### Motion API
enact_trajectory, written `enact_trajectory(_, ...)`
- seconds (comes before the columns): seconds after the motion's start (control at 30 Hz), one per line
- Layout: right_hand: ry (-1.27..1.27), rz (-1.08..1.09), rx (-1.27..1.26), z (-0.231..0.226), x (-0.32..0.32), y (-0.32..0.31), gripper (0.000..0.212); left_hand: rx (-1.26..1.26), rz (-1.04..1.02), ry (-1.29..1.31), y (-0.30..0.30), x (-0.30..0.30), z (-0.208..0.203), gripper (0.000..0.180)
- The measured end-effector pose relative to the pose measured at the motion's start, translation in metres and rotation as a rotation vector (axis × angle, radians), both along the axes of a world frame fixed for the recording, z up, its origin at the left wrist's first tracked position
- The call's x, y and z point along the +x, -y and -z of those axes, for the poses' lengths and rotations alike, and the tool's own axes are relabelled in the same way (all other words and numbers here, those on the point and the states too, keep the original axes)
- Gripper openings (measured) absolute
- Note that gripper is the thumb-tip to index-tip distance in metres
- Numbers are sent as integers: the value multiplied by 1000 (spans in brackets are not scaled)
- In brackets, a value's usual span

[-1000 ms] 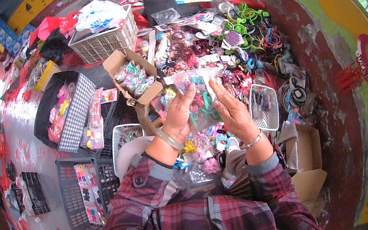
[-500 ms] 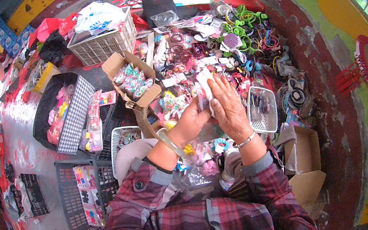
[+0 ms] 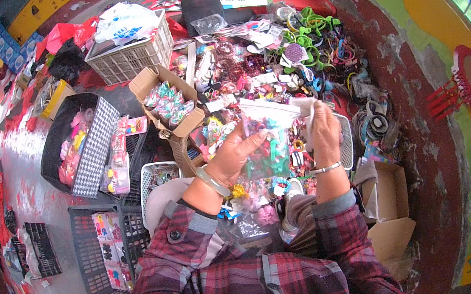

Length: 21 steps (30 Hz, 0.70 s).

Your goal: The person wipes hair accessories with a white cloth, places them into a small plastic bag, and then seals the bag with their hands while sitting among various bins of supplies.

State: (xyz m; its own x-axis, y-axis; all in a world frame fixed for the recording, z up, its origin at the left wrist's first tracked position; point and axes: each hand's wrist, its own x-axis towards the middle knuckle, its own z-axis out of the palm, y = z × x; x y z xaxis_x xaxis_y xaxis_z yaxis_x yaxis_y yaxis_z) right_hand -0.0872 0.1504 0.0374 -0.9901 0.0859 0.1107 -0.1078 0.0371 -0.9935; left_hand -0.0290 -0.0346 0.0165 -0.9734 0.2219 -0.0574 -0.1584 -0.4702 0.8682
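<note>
A clear plastic bag point(image 3: 271, 163) with a white top strip and teal-green pieces inside faces me between my hands. My left hand point(image 3: 231, 156) grips its left side, thumb lying across the front and a pale bangle at the wrist. At the bag's upper right, my right hand point(image 3: 324, 128) is closed on a whitish, folded piece of plastic or paper point(image 3: 305, 114). Whether that piece belongs to the bag, I cannot tell. Below and behind the bag lie small colourful hair accessories, among them a pink puff point(image 3: 267, 215).
On the left stand an open carton point(image 3: 188, 121) of wrapped pieces, a checked black box point(image 3: 94, 146) and a dark crate point(image 3: 90, 251). White baskets point(image 3: 345, 142) flank my hands. Green headbands point(image 3: 315, 30) pile up behind; an open cardboard box point(image 3: 389, 191) sits to my right.
My hands were pressed together around the white-edged bag. Now they have drawn apart, the right one moving rightward, and the bag's front with its teal pieces shows.
</note>
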Motion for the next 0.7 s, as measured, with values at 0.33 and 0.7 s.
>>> enact_trajectory(0.33,-652,-489,866,-1,21,41,33,-93,134,-37,-6,-5,28,43)
enact_trajectory(0.7,-130,-2,-77,4,-11,2,32,427,81,343,-4,-14,22,31)
